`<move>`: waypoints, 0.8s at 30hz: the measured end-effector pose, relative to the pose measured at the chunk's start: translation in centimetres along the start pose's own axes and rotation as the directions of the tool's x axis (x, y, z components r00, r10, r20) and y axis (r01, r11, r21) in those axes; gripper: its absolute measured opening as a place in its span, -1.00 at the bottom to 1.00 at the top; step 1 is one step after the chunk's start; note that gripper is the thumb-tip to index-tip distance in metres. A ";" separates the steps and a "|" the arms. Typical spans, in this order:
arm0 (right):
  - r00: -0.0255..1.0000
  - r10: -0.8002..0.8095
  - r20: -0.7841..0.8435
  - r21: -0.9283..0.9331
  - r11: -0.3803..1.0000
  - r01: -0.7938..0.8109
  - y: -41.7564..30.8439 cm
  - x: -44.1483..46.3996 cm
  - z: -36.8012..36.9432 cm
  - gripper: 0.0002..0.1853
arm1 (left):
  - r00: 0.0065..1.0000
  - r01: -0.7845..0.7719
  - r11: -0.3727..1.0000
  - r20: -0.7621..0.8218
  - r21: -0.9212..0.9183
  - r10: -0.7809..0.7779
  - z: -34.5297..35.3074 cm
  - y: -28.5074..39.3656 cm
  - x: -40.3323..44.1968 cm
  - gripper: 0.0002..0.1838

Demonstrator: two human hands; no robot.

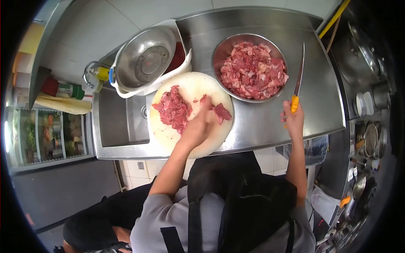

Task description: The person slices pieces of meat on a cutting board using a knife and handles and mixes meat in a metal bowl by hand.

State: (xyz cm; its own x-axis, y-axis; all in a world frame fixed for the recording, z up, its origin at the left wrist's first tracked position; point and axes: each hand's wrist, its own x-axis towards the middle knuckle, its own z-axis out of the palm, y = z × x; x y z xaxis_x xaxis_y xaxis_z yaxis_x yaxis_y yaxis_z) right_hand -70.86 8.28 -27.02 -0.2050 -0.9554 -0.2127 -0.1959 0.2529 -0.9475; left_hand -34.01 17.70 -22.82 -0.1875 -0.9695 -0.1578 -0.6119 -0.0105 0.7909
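Observation:
My right hand (294, 120) grips a long knife (300, 78) by its yellow handle, blade pointing away from me, to the right of a steel bowl. Over the round white cutting board (164, 139) is my left hand (200, 123), its fingers drawn together; what is at its fingertips is partly hidden and blurred. Just right of those fingers lies a dark red piece of meat (221, 113). A heap of cut meat (173, 109) sits on the board's left half. More cut meat (253, 69) fills the steel bowl (220, 50) beyond the board.
A steel colander (163, 37) leans in a white tub (183, 67) behind the board. To the left is a sink (120, 122). The steel counter (322, 97) ends at its front edge near my body. Another person's knee (90, 225) shows at lower left. Pans (371, 139) stand at right.

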 end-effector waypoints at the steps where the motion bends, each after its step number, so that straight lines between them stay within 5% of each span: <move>1: 0.999 -0.018 0.033 -0.045 0.999 0.019 0.1 -1.6 -0.5 -0.64 | 0.980 0.029 1.000 -0.196 0.002 -0.028 -0.7 -1.9 -0.7 -0.26; 2: 0.997 -0.028 0.072 -0.095 0.995 0.035 0.5 -3.4 -1.0 -0.64 | 0.921 0.067 0.998 -0.383 -0.008 -0.065 -1.1 -3.2 -1.7 -0.31; 3: 0.998 -0.022 0.067 -0.114 0.993 0.029 0.7 -5.1 -1.1 -0.64 | 0.924 0.067 0.997 -0.375 -0.027 -0.072 -1.8 -3.9 -2.1 -0.31; 5: 0.987 -0.149 0.062 -0.298 0.941 0.161 0.8 -8.1 -0.7 -0.60 | 0.930 -0.090 0.942 -0.312 0.323 0.195 -3.9 -5.1 -0.6 -0.39; 8: 0.984 -0.103 0.146 -0.301 0.943 0.143 -0.9 -13.1 0.6 -0.58 | 0.868 -0.337 0.856 -0.222 0.391 0.444 -2.3 -4.3 3.1 -0.56; 15: 0.992 -0.003 0.130 -0.355 0.933 0.049 0.6 -20.6 2.3 -0.58 | 0.935 -0.291 0.749 0.011 0.595 0.354 1.8 -8.7 4.4 -0.69; 18: 0.995 -0.004 0.101 -0.358 0.933 0.040 0.6 -22.1 2.3 -0.57 | 0.895 -0.314 0.805 -0.126 0.503 0.428 2.3 -8.0 1.9 -0.70; 20: 0.994 -0.029 0.107 -0.357 0.932 0.066 0.0 -22.2 2.2 -0.57 | 0.875 -0.155 0.833 -0.318 0.531 0.366 2.4 -6.8 -0.1 -0.76; 24: 0.959 -0.148 0.241 -0.464 0.850 0.248 -1.4 -21.0 2.1 -0.56 | 0.797 -0.186 0.893 -0.469 0.410 0.381 4.2 -4.1 -1.3 -0.78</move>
State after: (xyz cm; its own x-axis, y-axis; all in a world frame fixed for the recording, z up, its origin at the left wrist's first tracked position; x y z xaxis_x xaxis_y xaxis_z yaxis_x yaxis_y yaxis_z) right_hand -64.26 27.63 -21.74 0.0632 -0.9906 -0.1214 -0.6625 0.0493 -0.7474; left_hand -34.45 20.04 -28.35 -0.0224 -0.8914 0.4527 -0.8268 0.2711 0.4929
